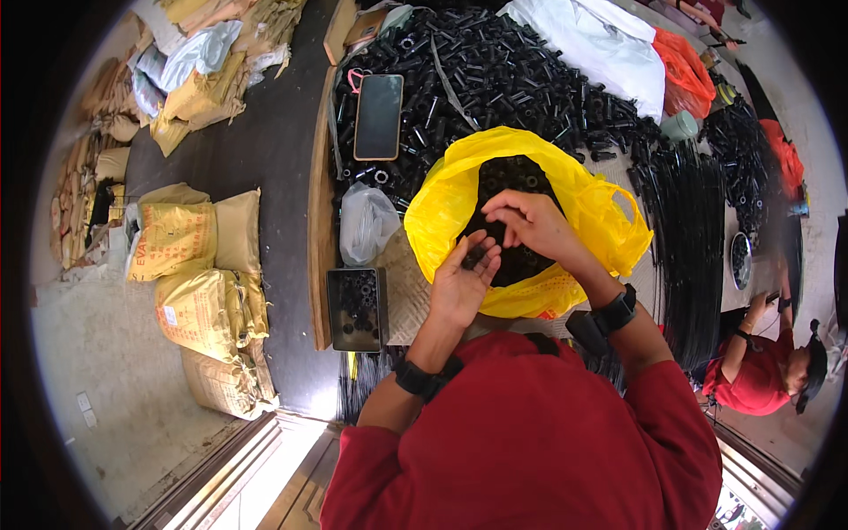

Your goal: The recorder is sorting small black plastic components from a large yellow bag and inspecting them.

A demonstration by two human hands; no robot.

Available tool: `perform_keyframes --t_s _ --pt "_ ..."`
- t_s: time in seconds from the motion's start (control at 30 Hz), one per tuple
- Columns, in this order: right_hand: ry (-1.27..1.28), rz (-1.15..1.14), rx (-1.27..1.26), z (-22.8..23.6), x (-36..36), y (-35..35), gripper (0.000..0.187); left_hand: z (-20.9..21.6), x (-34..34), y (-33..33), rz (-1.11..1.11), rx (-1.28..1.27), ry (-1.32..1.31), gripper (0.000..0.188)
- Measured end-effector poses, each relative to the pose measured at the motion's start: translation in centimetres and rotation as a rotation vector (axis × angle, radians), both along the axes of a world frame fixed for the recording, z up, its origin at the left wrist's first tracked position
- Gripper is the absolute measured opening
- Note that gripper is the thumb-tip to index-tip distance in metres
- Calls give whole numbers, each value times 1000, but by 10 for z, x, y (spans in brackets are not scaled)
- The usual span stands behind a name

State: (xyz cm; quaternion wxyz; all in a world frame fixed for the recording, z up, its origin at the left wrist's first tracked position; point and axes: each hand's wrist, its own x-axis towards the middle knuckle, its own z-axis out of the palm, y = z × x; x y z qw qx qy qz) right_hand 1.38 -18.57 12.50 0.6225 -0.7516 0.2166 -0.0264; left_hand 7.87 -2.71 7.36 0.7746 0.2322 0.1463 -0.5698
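A yellow plastic bag (pixel 433 212) stands open in front of me, its rim folded outward. Many small black parts (pixel 517 172), some of them ring-shaped, fill its inside. Over the bag's near left side my left hand (pixel 461 283) is turned palm up, fingers curled around a few small dark pieces (pixel 475 256). Just to its right, my right hand (pixel 534 228) hangs above the black parts with fingers bent and pressed together. Whatever its fingertips hold, if anything, is too small to make out. The two hands are close but apart.
Behind the bag spreads a heap of black tubular parts (pixel 521 75), with a phone (pixel 378 117) on it. A black tray (pixel 357 331) and clear plastic bag (pixel 367 223) stand left. Long black rods (pixel 689 238) lie right. A person in red (pixel 760 375) works at far right.
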Motion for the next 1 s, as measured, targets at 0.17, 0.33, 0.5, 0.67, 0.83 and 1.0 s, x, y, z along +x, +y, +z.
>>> perform_keyframes --t_s 0.17,0.33,0.5,0.67,0.83,1.0 --pt "-35 347 -1059 -35 -7 6 30 -11 8 5 -66 -138 75 21" --pt "87 359 -857 -40 0 0 21 -14 15 12 -8 -161 130 21" --pt "-12 218 -878 -27 -4 -10 19 -4 14 9 -13 -25 45 25" --pt "6 188 -27 4 -3 1 21 25 6 0 15 133 36 29" --pt "-42 261 -834 -25 -6 4 28 2 17 18 -36 -110 112 28" --pt "-19 443 -1077 -45 -10 20 30 9 19 28 -65 -262 132 29"
